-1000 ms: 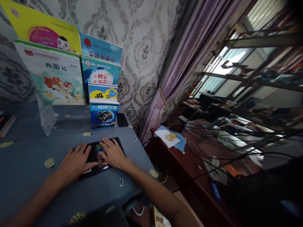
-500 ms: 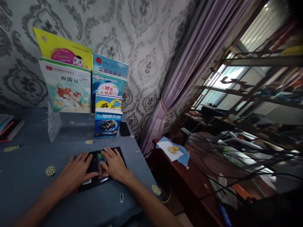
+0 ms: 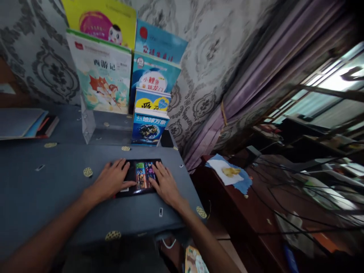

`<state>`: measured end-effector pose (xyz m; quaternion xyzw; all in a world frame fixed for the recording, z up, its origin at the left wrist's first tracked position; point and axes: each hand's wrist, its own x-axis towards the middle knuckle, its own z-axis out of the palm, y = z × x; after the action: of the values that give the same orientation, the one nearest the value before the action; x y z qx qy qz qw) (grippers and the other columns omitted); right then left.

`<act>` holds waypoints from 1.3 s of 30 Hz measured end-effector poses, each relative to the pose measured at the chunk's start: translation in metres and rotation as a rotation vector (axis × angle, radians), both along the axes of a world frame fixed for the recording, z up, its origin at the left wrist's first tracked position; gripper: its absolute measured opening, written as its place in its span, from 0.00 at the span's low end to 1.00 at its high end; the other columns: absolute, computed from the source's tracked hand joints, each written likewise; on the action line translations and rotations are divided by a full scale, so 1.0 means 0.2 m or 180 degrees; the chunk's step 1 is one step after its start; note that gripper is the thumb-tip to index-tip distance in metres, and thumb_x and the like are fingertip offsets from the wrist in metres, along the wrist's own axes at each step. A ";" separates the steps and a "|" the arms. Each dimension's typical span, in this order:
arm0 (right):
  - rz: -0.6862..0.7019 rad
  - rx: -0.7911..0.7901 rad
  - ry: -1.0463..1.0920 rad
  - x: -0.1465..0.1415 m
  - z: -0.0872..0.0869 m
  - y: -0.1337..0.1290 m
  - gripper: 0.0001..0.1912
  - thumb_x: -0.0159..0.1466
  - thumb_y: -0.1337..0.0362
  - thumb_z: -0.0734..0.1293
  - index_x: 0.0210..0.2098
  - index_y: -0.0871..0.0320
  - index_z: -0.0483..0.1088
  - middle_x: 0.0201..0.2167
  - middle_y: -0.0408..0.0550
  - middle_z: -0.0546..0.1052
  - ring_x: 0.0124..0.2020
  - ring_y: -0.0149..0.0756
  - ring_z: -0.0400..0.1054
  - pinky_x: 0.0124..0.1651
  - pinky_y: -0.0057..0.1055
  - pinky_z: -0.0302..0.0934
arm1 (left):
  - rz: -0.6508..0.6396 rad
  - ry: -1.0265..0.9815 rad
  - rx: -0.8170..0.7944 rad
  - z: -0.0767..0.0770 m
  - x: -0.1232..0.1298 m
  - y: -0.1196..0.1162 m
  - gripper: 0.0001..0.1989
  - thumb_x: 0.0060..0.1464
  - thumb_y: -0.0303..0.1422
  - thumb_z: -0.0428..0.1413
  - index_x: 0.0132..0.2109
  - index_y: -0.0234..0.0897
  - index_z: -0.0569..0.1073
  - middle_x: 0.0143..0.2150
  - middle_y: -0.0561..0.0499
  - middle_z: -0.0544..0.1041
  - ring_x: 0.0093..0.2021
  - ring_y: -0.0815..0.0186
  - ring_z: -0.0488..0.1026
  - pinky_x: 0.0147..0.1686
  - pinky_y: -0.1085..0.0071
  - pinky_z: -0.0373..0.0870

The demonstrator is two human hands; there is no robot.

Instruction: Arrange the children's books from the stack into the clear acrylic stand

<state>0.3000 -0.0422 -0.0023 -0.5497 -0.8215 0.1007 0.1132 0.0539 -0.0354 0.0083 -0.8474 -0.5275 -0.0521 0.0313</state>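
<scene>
A dark book [image 3: 144, 177] with small colourful pictures lies flat on the grey-blue tablecloth. My left hand [image 3: 111, 179] rests on its left part, fingers spread and thumb pointing right toward the pictures. On the right part lies my right hand [image 3: 165, 184], its fingers also spread. Both palms face down, and neither hand grips anything. The pictures show between the two hands.
Behind the book, a clear rack [image 3: 88, 123] holds upright books [image 3: 99, 72], with a black phone [image 3: 167, 138] beside it. More books [image 3: 22, 123] lie at the left. A red-brown table [image 3: 241, 212] at the right bears a cloth and cables.
The view has shifted, so the table and rack appear higher and nearer. My right hand has moved right across the book, uncovering more of the pictures. My left hand stays on the left part.
</scene>
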 end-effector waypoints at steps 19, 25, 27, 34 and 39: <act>0.0311 0.0554 0.0069 0.11 -0.09 -0.20 0.27 0.72 0.56 0.62 0.68 0.57 0.62 0.68 0.58 0.64 0.71 0.50 0.55 0.69 0.58 0.53 | -0.0034 -0.0069 -0.0089 -0.01 -0.01 -0.02 0.36 0.65 0.53 0.47 0.66 0.26 0.65 0.69 0.28 0.64 0.69 0.41 0.59 0.61 0.42 0.61; 0.0409 0.0657 0.0421 0.12 -0.11 -0.22 0.23 0.72 0.59 0.61 0.65 0.57 0.66 0.65 0.56 0.69 0.70 0.48 0.57 0.68 0.53 0.60 | -0.0256 -0.0168 -0.0185 -0.01 -0.03 -0.05 0.38 0.63 0.56 0.48 0.68 0.31 0.64 0.70 0.31 0.63 0.71 0.40 0.57 0.62 0.40 0.58; 0.0407 0.0682 0.0451 0.12 -0.11 -0.22 0.23 0.72 0.60 0.61 0.65 0.58 0.66 0.65 0.56 0.69 0.70 0.49 0.57 0.67 0.53 0.62 | -0.0455 -0.0216 -0.0337 0.00 -0.07 -0.07 0.41 0.59 0.59 0.50 0.70 0.37 0.62 0.71 0.34 0.61 0.71 0.40 0.56 0.63 0.39 0.57; 0.0289 0.0789 0.0137 -0.05 -0.06 -0.40 0.23 0.69 0.64 0.65 0.63 0.61 0.67 0.63 0.62 0.71 0.63 0.58 0.64 0.59 0.58 0.67 | -0.0664 -0.0307 -0.0448 0.01 -0.28 -0.07 0.24 0.66 0.50 0.49 0.66 0.52 0.67 0.70 0.45 0.66 0.70 0.47 0.59 0.63 0.42 0.58; 0.0895 0.0442 0.0214 -0.23 0.06 -0.56 0.22 0.68 0.61 0.67 0.60 0.58 0.69 0.61 0.60 0.72 0.58 0.56 0.67 0.55 0.56 0.69 | -0.0211 -0.0449 -0.0162 0.02 -0.35 -0.04 0.18 0.68 0.37 0.47 0.59 0.48 0.74 0.62 0.45 0.74 0.58 0.50 0.71 0.55 0.49 0.68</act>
<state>0.2539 -0.1532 0.0105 -0.4164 -0.8911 0.0768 0.1632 -0.0151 -0.0437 0.0126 -0.8591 -0.5012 -0.0993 -0.0293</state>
